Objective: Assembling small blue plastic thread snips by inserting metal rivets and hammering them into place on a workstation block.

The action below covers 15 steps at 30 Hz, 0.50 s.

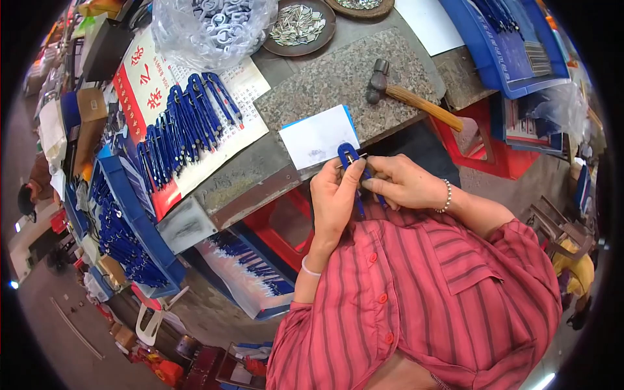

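Close to my chest, at the near edge of the bench, both hands hold a blue U-shaped piece (346,151) with two long legs pointing down. My left hand (335,198) pinches it from the left, thumb along its front. From the other side my right hand (408,183) closes its fingers on the piece near a small metal part at the bend. Fingers hide much of the legs. Just beyond the hands lies a white sheet (318,136) over a blue one. A hammer (416,97) with a wooden handle rests on the stone slab (312,88).
Several similar blue pieces (185,120) lie in a row on printed paper at left. Behind are a plastic bag of grey parts (218,29) and a round dish of small metal pins (298,29). Blue trays (172,260) (510,71) stand on both sides; a red stool (504,166) is at right.
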Tool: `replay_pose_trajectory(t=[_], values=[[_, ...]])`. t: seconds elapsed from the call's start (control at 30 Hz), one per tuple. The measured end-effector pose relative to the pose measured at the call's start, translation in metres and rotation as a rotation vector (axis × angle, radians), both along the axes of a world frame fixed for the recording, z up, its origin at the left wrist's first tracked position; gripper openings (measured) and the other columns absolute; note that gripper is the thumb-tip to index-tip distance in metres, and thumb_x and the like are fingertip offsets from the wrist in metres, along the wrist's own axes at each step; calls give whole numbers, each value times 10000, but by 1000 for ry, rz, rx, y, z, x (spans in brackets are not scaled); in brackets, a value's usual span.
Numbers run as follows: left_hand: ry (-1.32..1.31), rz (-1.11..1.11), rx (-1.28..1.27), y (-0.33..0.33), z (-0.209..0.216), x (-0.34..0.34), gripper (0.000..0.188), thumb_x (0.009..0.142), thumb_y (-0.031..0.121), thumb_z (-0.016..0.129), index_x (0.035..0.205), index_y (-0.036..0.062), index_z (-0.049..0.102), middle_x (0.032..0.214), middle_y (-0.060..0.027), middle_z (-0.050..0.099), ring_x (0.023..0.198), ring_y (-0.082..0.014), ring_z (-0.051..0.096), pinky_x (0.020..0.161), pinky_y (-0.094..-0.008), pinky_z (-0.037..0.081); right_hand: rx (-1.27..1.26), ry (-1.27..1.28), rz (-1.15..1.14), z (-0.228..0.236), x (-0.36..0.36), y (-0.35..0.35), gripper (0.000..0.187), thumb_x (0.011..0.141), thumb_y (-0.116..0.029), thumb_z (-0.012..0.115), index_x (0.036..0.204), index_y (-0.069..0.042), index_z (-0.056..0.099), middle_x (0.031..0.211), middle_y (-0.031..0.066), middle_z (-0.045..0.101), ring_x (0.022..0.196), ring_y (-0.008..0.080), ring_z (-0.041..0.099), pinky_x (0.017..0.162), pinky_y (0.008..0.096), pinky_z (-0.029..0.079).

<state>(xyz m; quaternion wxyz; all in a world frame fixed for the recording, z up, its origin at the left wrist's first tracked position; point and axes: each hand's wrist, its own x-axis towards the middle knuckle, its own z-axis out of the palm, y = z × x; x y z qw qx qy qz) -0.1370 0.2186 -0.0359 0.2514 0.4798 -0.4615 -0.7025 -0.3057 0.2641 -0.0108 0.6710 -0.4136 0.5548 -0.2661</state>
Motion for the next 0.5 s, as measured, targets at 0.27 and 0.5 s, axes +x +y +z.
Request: replay_pose_trajectory(t=[0.27, 0.5], values=[[-19, 1, -4, -1, 4, -2, 241, 942, 207, 655, 955, -34, 645, 694, 39, 573, 625, -18, 467, 538, -201, 382, 19, 0, -6, 2, 0, -2, 168, 952, -124, 546, 859, 8, 502, 610, 63, 604, 477, 125, 604, 432, 271, 458], [-58, -17, -60, 0, 6, -2, 238, 950, 212, 642, 938, -26, 637, 692, 31, 577, 627, -24, 468, 539, -212, 390, 84, -18, -21, 4, 1, -3, 213, 958, -144, 554, 805, -2, 514, 610, 57, 607, 472, 126, 607, 429, 264, 465]])
